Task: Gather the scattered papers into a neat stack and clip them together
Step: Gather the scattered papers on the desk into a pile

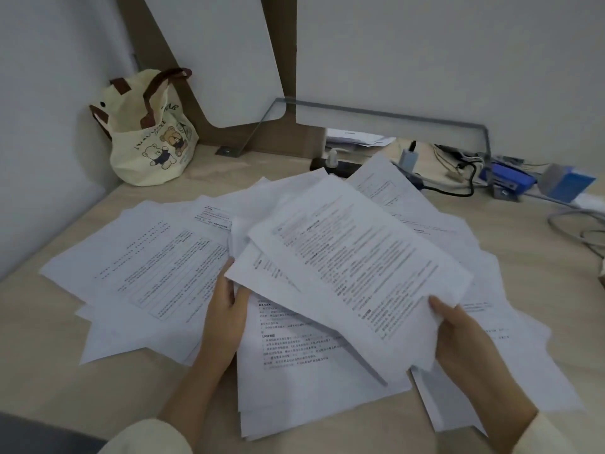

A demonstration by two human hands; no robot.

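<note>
1. Held sheaf (353,267): several printed sheets lifted clear of the worktop (65,388); fanned and skewed, edges not squared; loose papers (157,267) lie under the sheaf and spread out left, right and on the near side of it, overlapping.
2. Risks, my read: the sheets in the sheaf are offset, so easing the grip to square them could let the lower ones slide back onto the pile; a hard corner pinch could crease them; papers beyond the sheaf reach the cables (458,185), so dragging them could snag; no clip in view.
3. Left hand (226,319): fingers curled round the sheaf's left edge, clamped on it; right hand (458,335): thumb on top, fingers beneath, pinching the sheaf's near right corner.
4. Tote bag (150,139): far left beyond the sheaf, apart from the papers.
</note>
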